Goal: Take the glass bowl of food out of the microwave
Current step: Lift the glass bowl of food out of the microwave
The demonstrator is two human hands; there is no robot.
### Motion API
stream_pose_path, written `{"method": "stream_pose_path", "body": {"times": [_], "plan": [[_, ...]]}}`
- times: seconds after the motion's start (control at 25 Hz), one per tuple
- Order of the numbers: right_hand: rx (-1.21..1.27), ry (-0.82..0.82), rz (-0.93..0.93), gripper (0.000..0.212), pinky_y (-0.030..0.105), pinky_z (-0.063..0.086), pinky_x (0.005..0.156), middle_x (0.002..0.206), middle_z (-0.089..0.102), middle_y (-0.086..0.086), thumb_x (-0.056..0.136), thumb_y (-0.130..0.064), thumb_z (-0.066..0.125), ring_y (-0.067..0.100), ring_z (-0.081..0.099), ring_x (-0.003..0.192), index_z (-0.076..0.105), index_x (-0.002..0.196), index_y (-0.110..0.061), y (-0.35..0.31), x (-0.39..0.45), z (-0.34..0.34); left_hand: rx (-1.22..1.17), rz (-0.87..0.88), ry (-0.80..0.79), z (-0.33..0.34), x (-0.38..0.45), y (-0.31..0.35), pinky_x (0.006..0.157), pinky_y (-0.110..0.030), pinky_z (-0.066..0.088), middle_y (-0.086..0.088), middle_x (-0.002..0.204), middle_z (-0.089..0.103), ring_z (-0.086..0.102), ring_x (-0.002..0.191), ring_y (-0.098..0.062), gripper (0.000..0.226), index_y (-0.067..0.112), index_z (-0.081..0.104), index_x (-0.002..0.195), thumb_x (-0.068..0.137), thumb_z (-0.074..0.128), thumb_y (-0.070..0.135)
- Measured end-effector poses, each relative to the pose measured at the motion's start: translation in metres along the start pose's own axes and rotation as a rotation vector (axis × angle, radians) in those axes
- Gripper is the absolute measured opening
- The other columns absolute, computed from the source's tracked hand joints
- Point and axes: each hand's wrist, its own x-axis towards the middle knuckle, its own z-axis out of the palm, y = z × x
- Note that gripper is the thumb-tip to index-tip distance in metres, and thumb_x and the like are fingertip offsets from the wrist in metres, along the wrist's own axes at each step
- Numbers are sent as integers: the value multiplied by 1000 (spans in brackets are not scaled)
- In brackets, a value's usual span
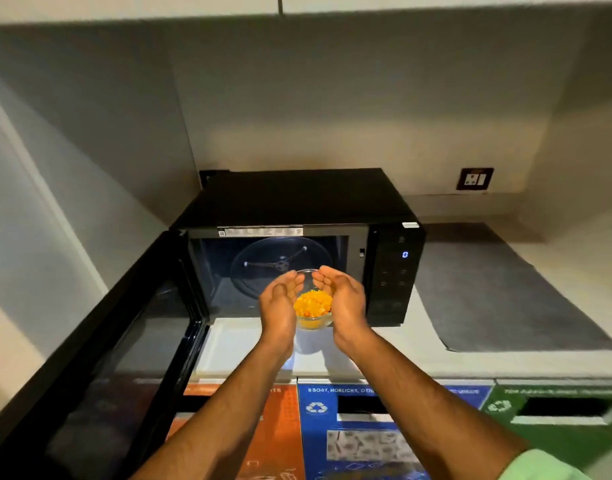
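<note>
A small glass bowl (pixel 313 318) with orange-yellow food is held in the air in front of the open black microwave (pixel 297 202). My left hand (pixel 280 303) cups its left side and my right hand (pixel 342 299) cups its right side. The bowl is outside the cavity, above the white counter (pixel 235 344). Inside the microwave, the bare glass turntable (pixel 259 265) is visible. The microwave door (pixel 117 348) is swung wide to the left.
A dark grey mat (pixel 498 292) lies on the counter right of the microwave. A wall socket (pixel 474 179) is on the back wall. Below the counter edge are orange (pixel 280 427), blue (pixel 360 410) and green (pixel 557 410) recycling bin lids with slots.
</note>
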Motion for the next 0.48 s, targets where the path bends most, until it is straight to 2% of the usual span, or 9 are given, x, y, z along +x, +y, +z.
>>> {"method": "stream_pose_path", "body": {"times": [0.08, 0.16, 0.24, 0.36, 0.48], "plan": [[-4, 19, -17, 30, 44, 54, 102, 110, 77, 14, 101, -11, 44, 28, 73, 106, 72, 113, -8, -19, -28, -12, -16, 5, -36, 5, -35, 13, 92, -38, 59, -16, 114, 75, 72, 107, -29, 36, 6, 68, 120, 101, 39, 13], [-17, 28, -36, 32, 44, 54, 103, 109, 77, 14, 101, -11, 44, 28, 73, 106, 71, 118, -5, -34, -53, -25, -13, 9, -68, 10, -66, 22, 87, -32, 59, -15, 115, 75, 73, 105, -26, 34, 8, 68, 118, 101, 40, 15], [-5, 36, -40, 32, 41, 56, 99, 107, 77, 13, 100, -11, 45, 26, 74, 103, 70, 120, -4, -48, -74, -39, -3, 19, -88, 16, -91, 28, 89, -29, 58, -14, 116, 75, 72, 105, -23, 32, 11, 68, 114, 101, 39, 14], [12, 47, -47, 33, 36, 59, 93, 107, 78, 13, 100, -12, 45, 26, 75, 100, 71, 120, -5, -68, -94, -63, 12, 14, -111, 34, -118, 29, 102, -41, 54, -17, 117, 74, 70, 112, -29, 34, 7, 68, 116, 100, 37, 11], [36, 59, -51, 32, 31, 59, 84, 106, 78, 12, 101, -14, 46, 25, 75, 99, 72, 118, -7, -79, -100, -89, 48, 20, -128, 56, -137, 23, 108, -44, 50, -16, 120, 73, 69, 115, -28, 38, 4, 65, 124, 102, 35, 13]]}}
